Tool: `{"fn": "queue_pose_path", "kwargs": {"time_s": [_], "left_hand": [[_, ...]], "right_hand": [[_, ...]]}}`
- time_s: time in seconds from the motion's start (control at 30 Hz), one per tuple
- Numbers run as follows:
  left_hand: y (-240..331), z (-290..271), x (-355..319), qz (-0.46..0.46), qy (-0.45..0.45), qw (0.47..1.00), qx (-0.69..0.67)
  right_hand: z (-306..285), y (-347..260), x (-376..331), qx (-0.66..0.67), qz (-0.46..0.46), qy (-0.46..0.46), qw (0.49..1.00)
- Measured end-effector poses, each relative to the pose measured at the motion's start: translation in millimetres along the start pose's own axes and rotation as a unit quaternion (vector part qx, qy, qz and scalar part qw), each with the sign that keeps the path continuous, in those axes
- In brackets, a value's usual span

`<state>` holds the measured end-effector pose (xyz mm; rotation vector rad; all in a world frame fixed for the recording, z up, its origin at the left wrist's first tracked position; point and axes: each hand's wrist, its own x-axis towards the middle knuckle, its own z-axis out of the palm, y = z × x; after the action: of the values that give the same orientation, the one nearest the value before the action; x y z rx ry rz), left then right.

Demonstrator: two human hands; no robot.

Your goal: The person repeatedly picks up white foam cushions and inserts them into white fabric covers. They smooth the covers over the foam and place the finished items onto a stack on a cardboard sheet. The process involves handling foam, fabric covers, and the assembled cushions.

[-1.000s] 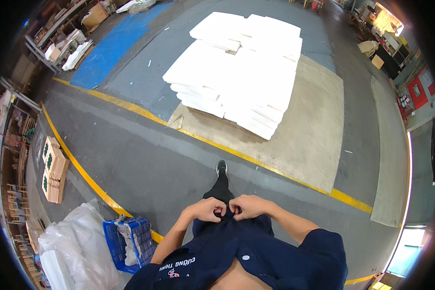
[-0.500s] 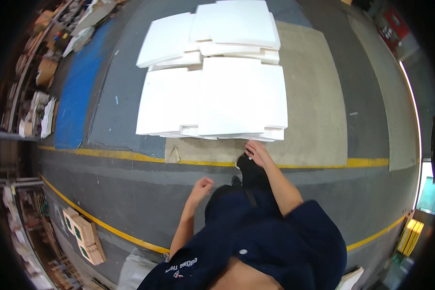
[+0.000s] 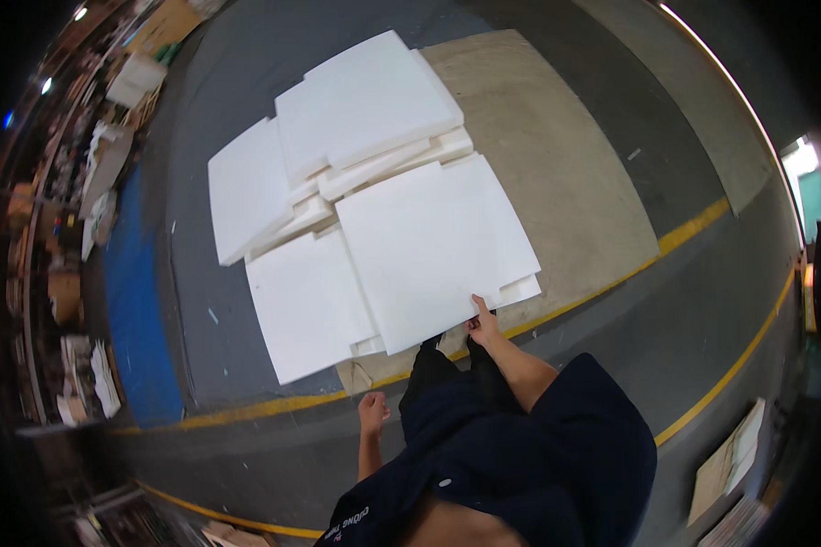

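Observation:
Stacks of thick white foam sheets, stepped at the corners, lie on the floor in front of me. My right hand (image 3: 483, 321) grips the near edge of the front right foam sheet (image 3: 433, 251), thumb on top and fingers curled at the edge. To its left lies another foam sheet (image 3: 306, 296), partly overlapped. My left hand (image 3: 372, 412) hangs lower, apart from the stacks, its fingers curled with nothing visible in them. Farther off are a raised foam sheet (image 3: 369, 105) and one at the far left (image 3: 251, 187).
Beige sheeting (image 3: 547, 155) lies under and right of the stacks. A yellow floor line (image 3: 593, 292) runs between them and me. Crowded shelving (image 3: 59, 283) and a blue strip (image 3: 137, 301) stretch along the left. A flat panel (image 3: 728, 460) lies at the lower right.
My right hand has closed on the near edge of the front right sheet. I am nearer the stacks and my view has turned, so they appear tilted. My left hand stays low and apart.

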<state>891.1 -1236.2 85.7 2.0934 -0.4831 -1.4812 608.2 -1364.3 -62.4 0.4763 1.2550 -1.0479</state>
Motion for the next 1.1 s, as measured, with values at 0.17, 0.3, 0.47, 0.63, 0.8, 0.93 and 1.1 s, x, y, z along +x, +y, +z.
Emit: {"fn": "queue_pose_path", "kwargs": {"time_s": [0.17,0.3,0.47,0.63,0.8,0.93,1.1], "left_hand": [[82,-17,88,0.103,-0.076,0.992,-0.013],[161,-1,135,-0.039,-0.204,0.972,-0.108],[189,50,132,0.193,-0.484,0.853,-0.024],[160,57,110,0.214,-0.583,0.782,-0.046],[128,96,74,0.171,-0.660,0.731,-0.039],[100,151,19,-0.134,-0.712,0.686,-0.062],[18,223,-85,-0.138,-0.525,0.840,-0.023]], "right_hand": [[16,-20,-24,-0.055,-0.102,-0.078,0.990],[53,-12,-59,-0.053,-0.206,0.054,0.976],[110,41,-107,-0.106,-0.460,0.067,0.879],[97,44,-205,-0.116,-0.520,0.053,0.844],[7,58,-325,-0.081,-0.580,0.087,0.806],[-75,91,-383,-0.018,-0.703,0.164,0.692],[-192,152,-496,-0.080,-0.684,0.276,0.670]]}}
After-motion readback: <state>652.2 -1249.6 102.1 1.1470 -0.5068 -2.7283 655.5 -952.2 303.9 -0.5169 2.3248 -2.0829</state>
